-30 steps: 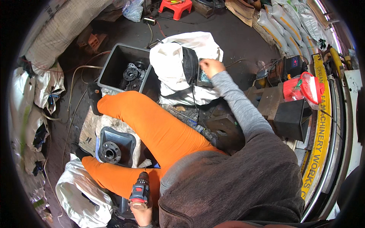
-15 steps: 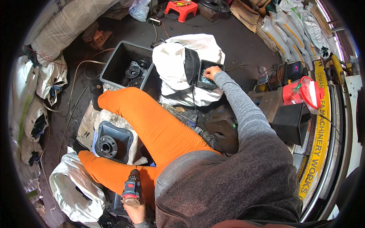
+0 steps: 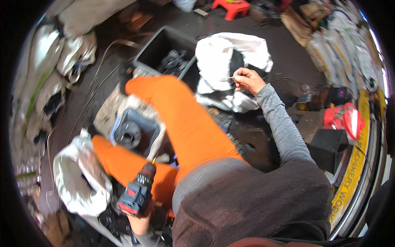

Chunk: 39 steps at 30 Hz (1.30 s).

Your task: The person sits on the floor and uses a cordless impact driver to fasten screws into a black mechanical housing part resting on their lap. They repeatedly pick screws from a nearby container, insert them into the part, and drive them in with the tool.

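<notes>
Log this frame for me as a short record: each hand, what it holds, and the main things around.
Left hand: grips a black-and-grey power drill with red trim, bit toward the picture's upper right
Right hand: pinches a small thin pale piece, too blurred to identify
Between the orange-trousered legs: grey housing with a dark round flange
Beyond the legs: grey rectangular plastic bin holding dark parts, left of a bulky white sack
Picture quality: motion-blurred
</notes>
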Each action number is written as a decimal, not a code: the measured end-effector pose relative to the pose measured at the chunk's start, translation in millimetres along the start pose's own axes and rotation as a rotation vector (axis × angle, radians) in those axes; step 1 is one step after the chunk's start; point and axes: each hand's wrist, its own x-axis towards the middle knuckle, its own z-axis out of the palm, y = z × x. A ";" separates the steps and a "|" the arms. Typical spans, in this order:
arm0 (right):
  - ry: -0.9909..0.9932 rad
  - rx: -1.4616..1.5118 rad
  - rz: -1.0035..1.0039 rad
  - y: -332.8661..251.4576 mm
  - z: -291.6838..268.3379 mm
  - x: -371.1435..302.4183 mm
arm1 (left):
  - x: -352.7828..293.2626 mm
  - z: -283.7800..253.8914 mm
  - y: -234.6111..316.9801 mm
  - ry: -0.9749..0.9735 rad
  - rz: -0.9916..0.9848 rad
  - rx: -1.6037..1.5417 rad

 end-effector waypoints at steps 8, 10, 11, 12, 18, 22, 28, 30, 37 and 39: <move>-0.524 0.377 0.221 32.9 191.9 5.7 | -1.1 -13.2 -4.2 0.038 0.122 0.068; -0.582 0.359 0.238 37.5 204.7 9.4 | 3.0 -16.4 -3.5 -0.057 0.199 0.374; -0.593 0.339 0.245 35.9 210.2 9.7 | 0.6 -14.5 -7.3 -0.080 0.170 0.382; -0.601 0.320 0.250 34.9 215.5 10.0 | -1.4 -14.3 -10.3 -0.106 0.141 0.391; -0.600 0.233 0.262 34.9 222.8 14.4 | 11.6 -11.5 -4.5 0.111 0.084 -0.271; -0.622 0.232 0.269 34.1 224.6 15.9 | 5.6 -10.8 -9.4 0.066 0.009 -0.359; -0.621 0.230 0.261 34.3 224.9 17.1 | -4.4 -10.0 -9.8 -0.005 -0.330 -0.576; -0.644 0.205 0.258 32.3 223.9 16.7 | -2.2 -10.8 -10.7 0.015 -0.245 -0.521; -0.710 0.104 0.215 23.0 220.9 19.6 | -3.3 -7.1 -16.0 -0.029 -0.097 -0.302; -0.728 0.074 0.208 23.4 219.9 21.3 | -0.7 -9.2 -14.1 -0.030 -0.063 -0.234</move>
